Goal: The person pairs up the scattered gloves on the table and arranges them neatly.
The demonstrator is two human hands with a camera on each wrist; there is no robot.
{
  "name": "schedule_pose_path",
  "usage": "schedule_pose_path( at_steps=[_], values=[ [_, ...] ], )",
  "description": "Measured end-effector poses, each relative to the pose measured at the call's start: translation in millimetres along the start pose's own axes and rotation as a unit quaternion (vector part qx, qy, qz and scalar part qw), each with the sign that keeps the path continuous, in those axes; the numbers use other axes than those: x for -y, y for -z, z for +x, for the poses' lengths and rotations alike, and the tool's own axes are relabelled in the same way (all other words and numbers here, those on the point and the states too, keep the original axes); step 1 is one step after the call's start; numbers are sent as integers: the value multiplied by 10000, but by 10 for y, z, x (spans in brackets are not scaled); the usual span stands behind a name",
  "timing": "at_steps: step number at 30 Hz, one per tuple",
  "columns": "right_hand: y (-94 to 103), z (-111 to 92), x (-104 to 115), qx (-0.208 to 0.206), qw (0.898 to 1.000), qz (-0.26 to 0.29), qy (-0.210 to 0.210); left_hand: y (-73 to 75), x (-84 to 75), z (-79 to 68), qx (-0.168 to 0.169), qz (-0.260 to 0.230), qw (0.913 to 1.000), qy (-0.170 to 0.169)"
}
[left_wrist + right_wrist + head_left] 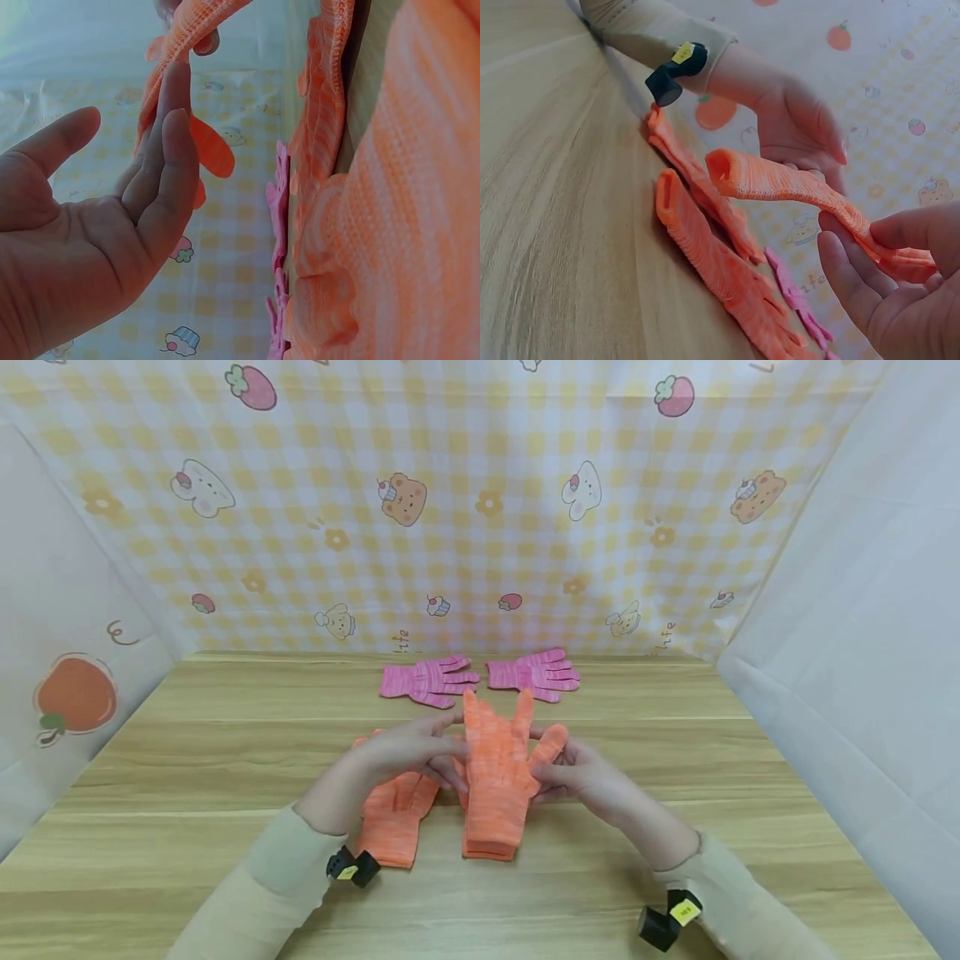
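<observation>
An orange knit glove (497, 777) is raised above the table, its fingers pointing away from me. My right hand (581, 777) pinches it near the thumb side, as the right wrist view shows with the raised glove (802, 186) between thumb and fingers. My left hand (416, 750) is at the glove's other edge; in the left wrist view this hand (112, 217) has extended fingers against the fabric and its thumb apart. Directly below lies a second orange glove (720, 262), mostly hidden from the head view. A third orange glove (388, 839) lies on the left, partly under my left forearm.
Two pink gloves (429, 680) (532, 675) lie side by side at the back of the wooden table (637, 710), fingers pointing right. Behind them hangs a yellow checked curtain (487, 552). White cloth walls (840, 610) stand on both sides.
</observation>
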State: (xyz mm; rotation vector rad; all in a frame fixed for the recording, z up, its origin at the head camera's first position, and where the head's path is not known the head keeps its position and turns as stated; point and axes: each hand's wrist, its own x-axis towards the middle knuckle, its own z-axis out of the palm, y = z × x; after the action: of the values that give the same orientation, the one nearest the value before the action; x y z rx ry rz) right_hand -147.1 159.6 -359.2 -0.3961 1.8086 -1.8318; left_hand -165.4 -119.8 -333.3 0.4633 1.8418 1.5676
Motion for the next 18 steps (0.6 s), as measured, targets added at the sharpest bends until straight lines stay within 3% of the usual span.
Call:
schedule_pose_path(
  at_steps=[5,10,18],
  values=[
    [22,34,-76,26,10000,-30,-58,10,7,-5,153,-19,9997,166],
    [21,55,-128,40,9999,-128,-53,21,46,5,97,-55,9990,437],
    [-3,74,-174,-36,9997,-61,-223,41,115,48,174,-135,9984,519]
  ],
)
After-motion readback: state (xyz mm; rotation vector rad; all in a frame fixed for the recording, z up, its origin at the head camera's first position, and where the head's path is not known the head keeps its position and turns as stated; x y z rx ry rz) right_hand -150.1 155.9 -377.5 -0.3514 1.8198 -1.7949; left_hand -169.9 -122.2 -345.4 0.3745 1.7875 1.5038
